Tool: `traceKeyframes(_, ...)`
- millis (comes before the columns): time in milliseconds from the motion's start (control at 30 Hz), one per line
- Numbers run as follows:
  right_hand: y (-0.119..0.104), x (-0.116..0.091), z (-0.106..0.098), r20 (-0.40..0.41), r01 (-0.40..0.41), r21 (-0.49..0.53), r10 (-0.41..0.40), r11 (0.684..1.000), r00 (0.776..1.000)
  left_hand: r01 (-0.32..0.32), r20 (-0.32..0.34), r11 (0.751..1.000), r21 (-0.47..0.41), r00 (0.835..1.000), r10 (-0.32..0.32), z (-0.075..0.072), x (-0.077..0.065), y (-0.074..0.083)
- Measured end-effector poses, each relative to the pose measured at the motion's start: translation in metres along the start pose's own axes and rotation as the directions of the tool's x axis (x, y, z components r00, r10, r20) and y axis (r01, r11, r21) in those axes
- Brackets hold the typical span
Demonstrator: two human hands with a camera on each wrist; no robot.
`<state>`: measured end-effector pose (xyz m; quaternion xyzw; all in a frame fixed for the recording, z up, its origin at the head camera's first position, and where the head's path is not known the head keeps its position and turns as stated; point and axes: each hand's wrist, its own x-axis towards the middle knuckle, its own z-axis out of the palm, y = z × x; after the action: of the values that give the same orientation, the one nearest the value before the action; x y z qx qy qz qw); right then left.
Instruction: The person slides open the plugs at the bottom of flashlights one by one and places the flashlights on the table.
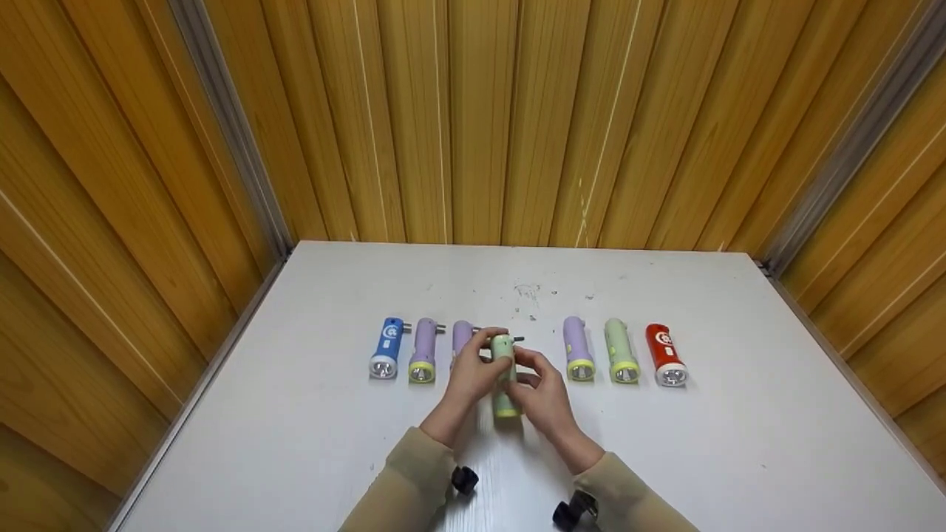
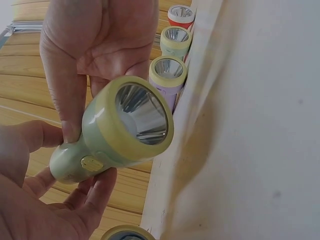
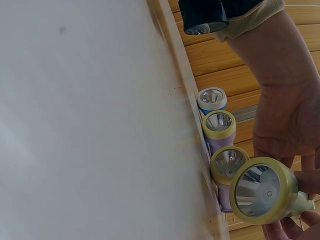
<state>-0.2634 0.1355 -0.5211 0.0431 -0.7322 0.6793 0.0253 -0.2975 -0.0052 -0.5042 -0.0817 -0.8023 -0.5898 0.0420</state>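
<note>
A pale green flashlight with a yellow rim is held between both hands over the middle of the table. My left hand grips its back end, thumb and fingers around the body. Lower on the barrel, my right hand pinches it between thumb and fingers. Metal plug prongs stick out to the right near its top in the head view. The left wrist view shows its reflector lens and yellow switch. Just behind my left hand lies a purple flashlight, partly covered by it.
To the left on the white table lie a blue flashlight and another purple one, prongs out. On the right are a purple flashlight, a green one and a red one. Wood-patterned walls enclose the table.
</note>
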Motion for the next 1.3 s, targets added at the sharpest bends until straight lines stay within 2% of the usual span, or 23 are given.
traceKeyframes(267, -0.0006, 0.0008, 0.0003, -0.026, 0.007, 0.001, -0.007, 1.000, 1.000, -0.001, 0.006, 1.000, -0.013, 1.000, 0.001, 0.0005, -0.0004, -0.0005)
traceKeyframes(567, 0.0023, 0.0030, -0.0007, -0.055, 0.033, -0.015, -0.033, 0.999, 0.998, 0.051, 0.009, 0.998, -0.020, 0.999, -0.051, 0.0019, -0.0016, 0.0010)
traceKeyframes(800, 0.0026, 0.0042, -0.0015, -0.085, 0.019, -0.027, -0.021, 0.999, 0.996, 0.050, 0.002, 0.999, 0.002, 0.999, -0.050, 0.0041, -0.0036, 0.0017)
traceKeyframes(1067, 0.0031, 0.0048, -0.0034, -0.102, 0.040, -0.027, -0.043, 0.999, 0.994, 0.049, 0.029, 0.999, -0.017, 0.998, -0.049, 0.0053, -0.0046, 0.0019)
traceKeyframes(1300, 0.0029, 0.0046, -0.0032, -0.104, 0.047, -0.023, -0.049, 0.999, 0.993, 0.048, 0.021, 0.999, -0.023, 0.999, -0.048, 0.0061, -0.0045, 0.0014)
